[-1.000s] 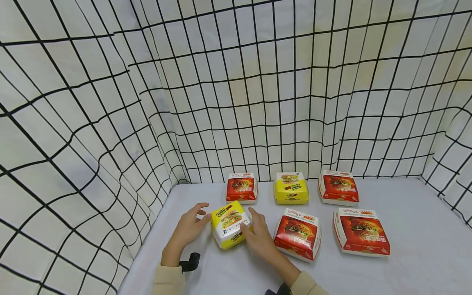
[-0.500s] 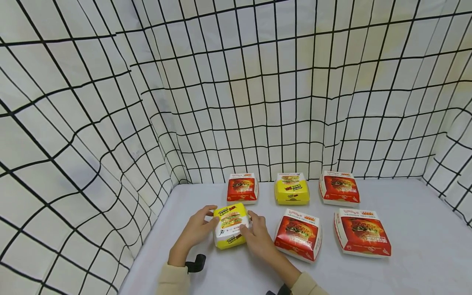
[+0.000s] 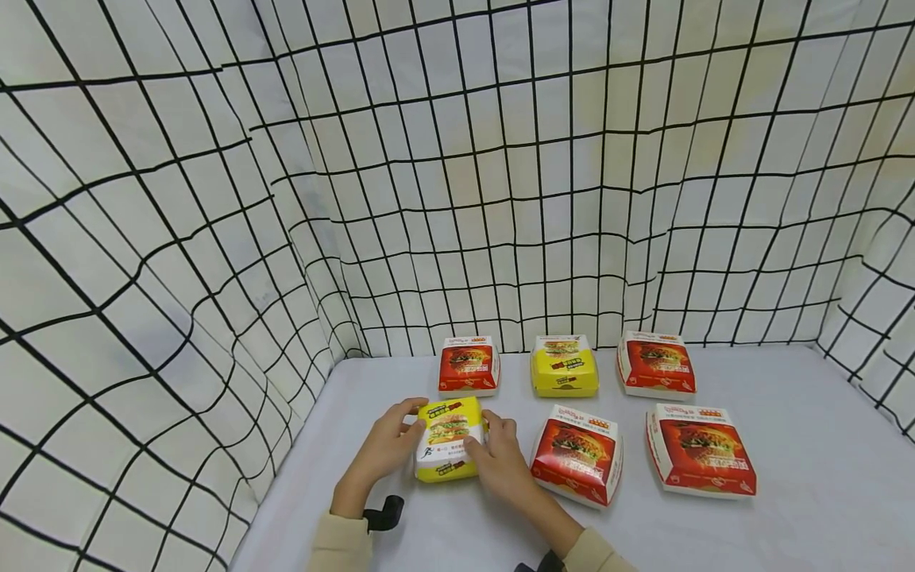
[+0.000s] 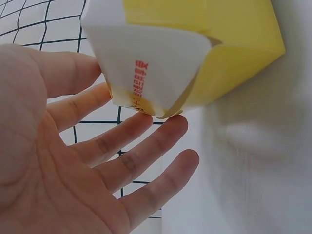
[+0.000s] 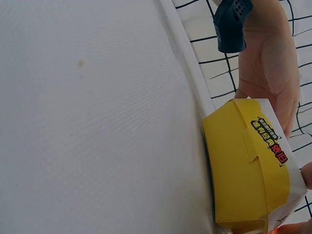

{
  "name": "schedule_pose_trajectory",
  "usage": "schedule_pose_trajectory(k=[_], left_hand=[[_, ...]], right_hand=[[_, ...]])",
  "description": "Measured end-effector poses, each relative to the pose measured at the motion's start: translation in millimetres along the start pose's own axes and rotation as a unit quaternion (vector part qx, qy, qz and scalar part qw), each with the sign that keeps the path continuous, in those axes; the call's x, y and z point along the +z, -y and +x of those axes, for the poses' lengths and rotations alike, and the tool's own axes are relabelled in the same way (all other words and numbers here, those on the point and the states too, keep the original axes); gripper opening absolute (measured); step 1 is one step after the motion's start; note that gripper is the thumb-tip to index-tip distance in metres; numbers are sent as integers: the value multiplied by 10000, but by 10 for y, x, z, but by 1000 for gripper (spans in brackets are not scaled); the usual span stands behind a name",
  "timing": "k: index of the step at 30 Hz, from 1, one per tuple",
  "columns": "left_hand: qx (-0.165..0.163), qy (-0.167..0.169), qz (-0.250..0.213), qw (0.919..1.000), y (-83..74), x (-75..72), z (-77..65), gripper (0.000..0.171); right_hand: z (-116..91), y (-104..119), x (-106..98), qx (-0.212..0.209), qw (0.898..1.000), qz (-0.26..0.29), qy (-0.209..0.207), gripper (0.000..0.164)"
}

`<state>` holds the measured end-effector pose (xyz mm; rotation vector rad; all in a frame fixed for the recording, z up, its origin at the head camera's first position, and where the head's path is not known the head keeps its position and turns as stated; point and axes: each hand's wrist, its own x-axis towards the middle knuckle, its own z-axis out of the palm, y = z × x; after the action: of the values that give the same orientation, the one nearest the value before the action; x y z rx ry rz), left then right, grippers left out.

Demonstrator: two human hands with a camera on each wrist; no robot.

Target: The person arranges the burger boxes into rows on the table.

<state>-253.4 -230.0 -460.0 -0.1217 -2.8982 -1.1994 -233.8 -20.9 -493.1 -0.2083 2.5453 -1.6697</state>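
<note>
A yellow-and-white burger box [image 3: 449,437] sits on the white tabletop between the two hands, its burger picture facing up. The left hand [image 3: 382,445] is at its left side; in the left wrist view the thumb [image 4: 73,73] and index fingertip touch the box corner, and the other fingers stretch out loosely below. At the box's right side the right hand [image 3: 503,461] grips it, thumb on the near top edge and fingers along the far right side. In the right wrist view, only the right thumb and a fingertip [image 5: 295,228] show beside the box.
Behind stand a red burger box [image 3: 468,367], a yellow one [image 3: 564,367] and another red one [image 3: 655,365]. Close to the right forearm is a red box [image 3: 577,457], with one more red box [image 3: 702,450] farther right. White walls with a black grid [image 3: 557,206] enclose the table.
The yellow box has turned clockwise, so its edges lie straighter to the table. The left hand has shifted right against it. The right hand stays about in place.
</note>
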Motion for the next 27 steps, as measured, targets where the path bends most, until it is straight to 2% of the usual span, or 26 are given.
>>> schedule_pose_trajectory(k=[8,13,27], left_hand=[[8,85,-83,9999,-5,16,-2,43],[141,154,-170,9996,-17,15,-10,45],[127,247,-161,9995,-10,44,-5,45]], right_hand=[[7,-5,-13,-7,9999,-150,21,75],[10,-20,0,-61,9995,-317,32,80],[12,-26,23,47,9989,-457,30,82]])
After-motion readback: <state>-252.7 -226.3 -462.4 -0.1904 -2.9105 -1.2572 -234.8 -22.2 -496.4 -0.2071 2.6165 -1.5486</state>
